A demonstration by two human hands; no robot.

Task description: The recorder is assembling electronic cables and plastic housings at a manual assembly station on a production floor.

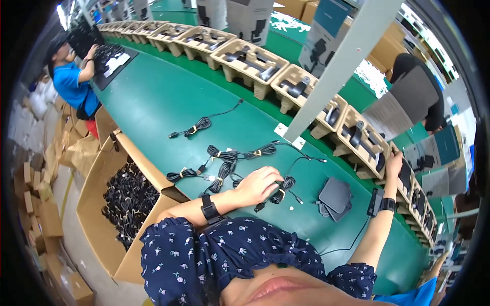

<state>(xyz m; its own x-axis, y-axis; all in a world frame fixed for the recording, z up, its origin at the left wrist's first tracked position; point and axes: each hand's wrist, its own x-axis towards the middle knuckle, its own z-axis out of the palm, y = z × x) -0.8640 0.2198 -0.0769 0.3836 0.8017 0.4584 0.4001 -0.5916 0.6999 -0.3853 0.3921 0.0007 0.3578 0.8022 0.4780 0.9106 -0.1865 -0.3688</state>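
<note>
My left hand lies low over the green table, its fingers bent together on a coiled black cable with a tie round it. Several more tied cables lie just left of that hand, among them a coil and one farther off. My right hand reaches to the far right and touches the rim of a pulp tray. A black flat piece sits in the tray beside it. The fingers of that hand are partly hidden. Dark straps are round both wrists.
Dark flat pads lie stacked between my arms. A carton full of black cables stands at my left. A grey post rises from the table before a row of trays. At far left a person in blue works.
</note>
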